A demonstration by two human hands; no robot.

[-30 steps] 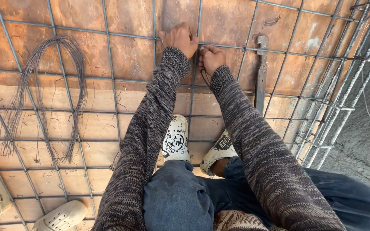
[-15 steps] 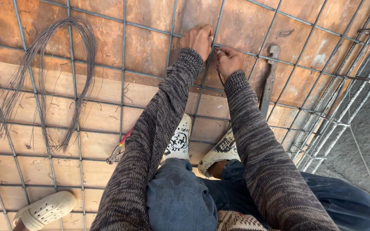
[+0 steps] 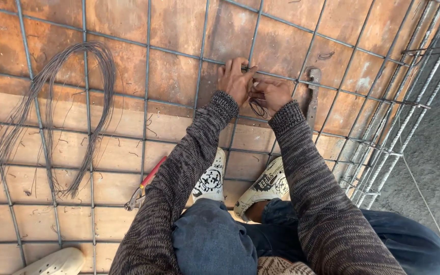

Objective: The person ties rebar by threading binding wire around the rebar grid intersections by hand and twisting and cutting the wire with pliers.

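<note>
Tie wire (image 3: 257, 108), thin dark loop, upper centre of frame, at a rebar crossing of the rebar grid (image 3: 148, 127). My right hand (image 3: 271, 94) is pinched closed on the loop; my left hand (image 3: 235, 79) is curled closed over the bar just beside it, fingers touching the right's. Both sleeves dark knit. Below: my pale shoes (image 3: 240, 183) on plywood formwork (image 3: 118, 142). Red-handled pliers (image 3: 143, 186) lie lower centre-left, well apart from hands. Wire bundle (image 3: 57, 117), bent over, at left. Flat metal bar (image 3: 311, 99) just right of the right wrist.

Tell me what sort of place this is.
Most likely a building site, at a slab being readied for concrete: a rebar grid over board formwork, a bundle of tie wire, and both hands at a bar crossing.
</note>
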